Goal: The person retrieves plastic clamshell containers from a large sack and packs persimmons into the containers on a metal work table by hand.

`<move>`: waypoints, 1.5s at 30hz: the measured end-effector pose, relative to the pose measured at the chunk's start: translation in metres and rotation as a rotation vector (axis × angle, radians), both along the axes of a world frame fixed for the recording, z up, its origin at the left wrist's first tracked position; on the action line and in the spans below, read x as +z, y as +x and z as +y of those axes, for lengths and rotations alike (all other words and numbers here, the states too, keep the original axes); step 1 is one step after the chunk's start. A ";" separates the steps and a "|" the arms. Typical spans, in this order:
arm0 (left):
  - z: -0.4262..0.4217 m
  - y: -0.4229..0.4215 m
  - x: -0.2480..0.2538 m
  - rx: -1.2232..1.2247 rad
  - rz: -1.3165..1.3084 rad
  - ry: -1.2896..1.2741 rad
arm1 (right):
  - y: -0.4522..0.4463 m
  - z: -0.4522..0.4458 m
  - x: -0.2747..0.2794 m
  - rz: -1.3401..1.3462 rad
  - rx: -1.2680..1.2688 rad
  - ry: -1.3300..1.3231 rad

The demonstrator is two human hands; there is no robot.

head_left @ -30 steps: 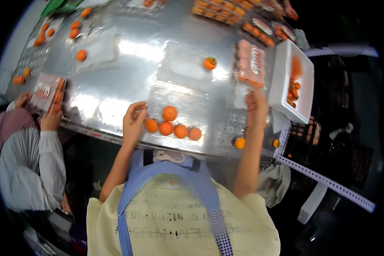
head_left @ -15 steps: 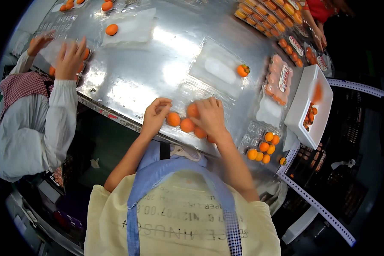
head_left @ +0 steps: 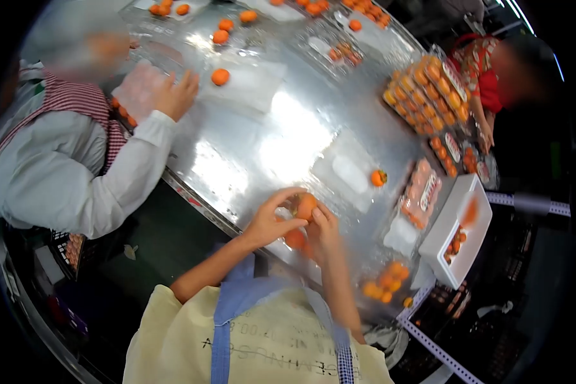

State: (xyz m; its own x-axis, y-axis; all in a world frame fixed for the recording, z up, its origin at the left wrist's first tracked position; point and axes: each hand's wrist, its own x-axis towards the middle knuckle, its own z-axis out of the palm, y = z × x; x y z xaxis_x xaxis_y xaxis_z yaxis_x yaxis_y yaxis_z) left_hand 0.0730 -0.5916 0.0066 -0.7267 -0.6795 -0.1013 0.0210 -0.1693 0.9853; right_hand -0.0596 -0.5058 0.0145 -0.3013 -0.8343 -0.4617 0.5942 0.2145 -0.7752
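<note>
An orange persimmon point(head_left: 305, 207) is held up over the table's near edge between my two hands. My left hand point(head_left: 276, 221) curls round its left side, thumb below and fingers above. Against its right side rest the fingers of my right hand point(head_left: 325, 232). Just below the hands lie more persimmons point(head_left: 294, 239), partly hidden by them and blurred. A single persimmon with its green leafy top point(head_left: 379, 177) lies to the right, beside a transparent package with a white liner point(head_left: 350, 173).
At right are a blurred group of persimmons point(head_left: 387, 281), a labelled pack point(head_left: 421, 195) and a white foam box point(head_left: 451, 269) with small fruit inside. Stacked packs point(head_left: 425, 96) stand farther back. A co-worker's hand point(head_left: 176, 96) works at left; another person point(head_left: 483, 96) is at upper right.
My hands have come together round one persimmon and raised it; before, my left hand was apart from my right, beside the row. The whole view has shifted, showing more of the far table.
</note>
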 end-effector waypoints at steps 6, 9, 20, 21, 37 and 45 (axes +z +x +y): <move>-0.014 0.005 -0.019 0.142 -0.121 -0.325 | 0.009 -0.029 -0.004 0.181 0.121 0.071; -0.020 0.013 -0.016 0.191 -0.043 -0.239 | 0.012 -0.030 -0.003 0.157 0.148 0.051; -0.088 0.032 -0.039 0.420 0.434 0.547 | 0.015 -0.058 0.014 0.377 0.267 0.036; -0.101 0.036 -0.054 0.452 0.467 0.575 | 0.016 -0.061 0.013 0.369 0.266 0.025; -0.181 0.031 -0.096 0.566 0.948 0.997 | 0.020 -0.039 -0.016 0.350 0.248 0.224; -0.181 0.010 -0.077 0.653 0.762 0.982 | 0.017 -0.039 -0.014 0.365 0.259 0.236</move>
